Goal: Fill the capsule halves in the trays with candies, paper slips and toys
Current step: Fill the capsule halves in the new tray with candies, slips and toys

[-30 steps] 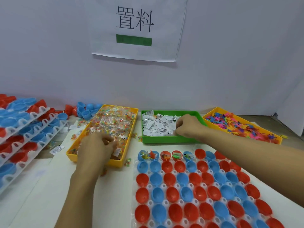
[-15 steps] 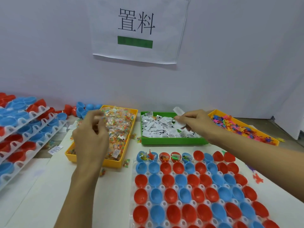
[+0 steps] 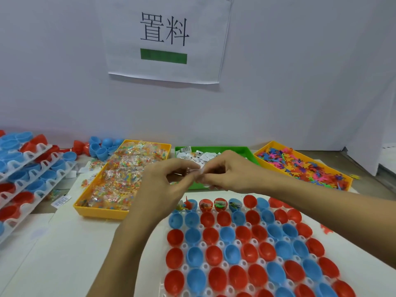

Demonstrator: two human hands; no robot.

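Observation:
My left hand (image 3: 162, 185) and my right hand (image 3: 227, 172) meet in the air above the green tray (image 3: 246, 152) of paper slips. The right hand pinches a white paper slip (image 3: 202, 169). The left hand pinches a clear candy packet (image 3: 189, 170), touching the slip. Below them lies the white capsule tray (image 3: 222, 263) with red and blue capsule halves. Several halves in its far row (image 3: 220, 205) hold contents. The yellow candy tray (image 3: 100, 213) sits to the left. A yellow toy tray (image 3: 265, 146) sits to the right.
Stacked white racks (image 3: 32, 168) of red and blue halves stand at the far left. Loose blue halves (image 3: 100, 147) lie behind the candy tray. A paper sign (image 3: 165, 37) hangs on the white wall. A stray packet (image 3: 61, 200) lies on the table.
Both hands left their trays and came together over the green tray, the left bringing a candy packet and the right a paper slip.

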